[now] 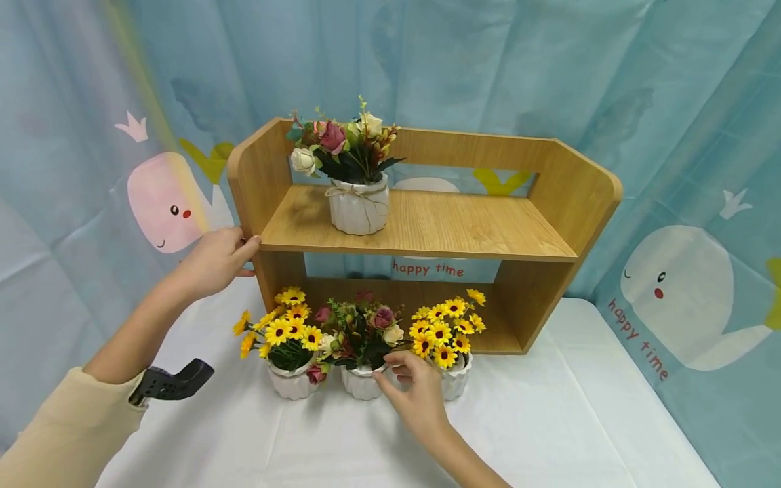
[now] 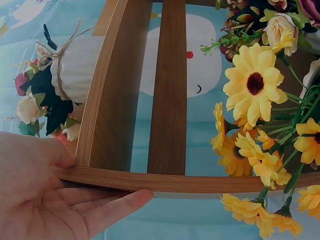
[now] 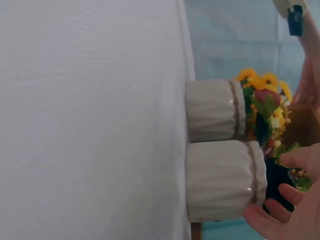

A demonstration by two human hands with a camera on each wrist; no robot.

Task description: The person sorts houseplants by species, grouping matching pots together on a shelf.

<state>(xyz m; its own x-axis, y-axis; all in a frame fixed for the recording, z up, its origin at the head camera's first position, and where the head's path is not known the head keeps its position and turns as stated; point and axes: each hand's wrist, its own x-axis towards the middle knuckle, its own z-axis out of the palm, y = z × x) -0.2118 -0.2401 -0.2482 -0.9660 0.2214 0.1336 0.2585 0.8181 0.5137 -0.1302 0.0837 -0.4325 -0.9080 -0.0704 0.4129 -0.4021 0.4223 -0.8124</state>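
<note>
My left hand [image 1: 219, 261] grips the left side panel of a two-tier wooden shelf [image 1: 421, 252]. In the left wrist view, its thumb lies over the panel's edge and its fingers lie along the outer face. My right hand [image 1: 417, 390] is beside the middle flowerpot [image 1: 361, 383], a white ribbed pot of pink and cream roses. The right wrist view shows its slightly bent fingers spread near that pot's rim [image 3: 257, 175]; whether a fingertip touches it, I cannot tell. Potted yellow sunflowers stand on either side, left [image 1: 293, 381] and right [image 1: 456, 378].
On the shelf's upper board, toward the left, stands a white pot [image 1: 360, 207] of mixed roses tied with twine. The three lower pots stand on a white-covered table [image 1: 586, 413] before the shelf. A blue patterned curtain [image 1: 464, 68] hangs behind.
</note>
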